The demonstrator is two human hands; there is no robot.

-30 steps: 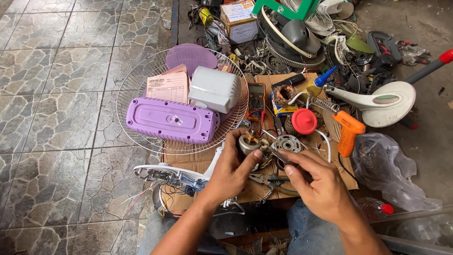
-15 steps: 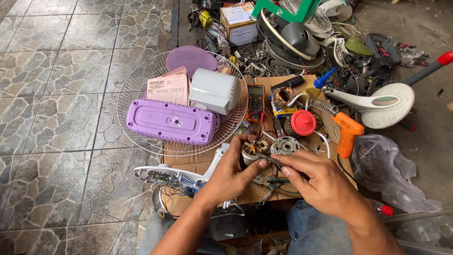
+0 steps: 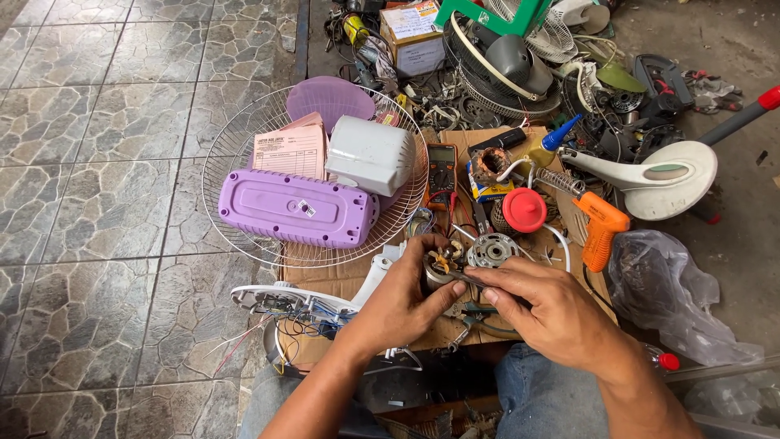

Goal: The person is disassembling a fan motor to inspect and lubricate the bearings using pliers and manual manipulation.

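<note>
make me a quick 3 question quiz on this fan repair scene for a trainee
1. True or false: the purple housing lies on the wire fan guard.
2. Which hand grips the small motor? A) left hand B) right hand
3. What colour is the round cap beside the orange tool?

Key: 1 true. 2 A; the left hand is wrapped around the motor while the right-hand fingers hold a thin dark tool against it. 3 red.

Left of my cardboard sheet [image 3: 341, 280] lies grey stone-patterned floor tile [image 3: 97, 162]; right of it, bare concrete floor [image 3: 731, 244] in daylight.
</note>
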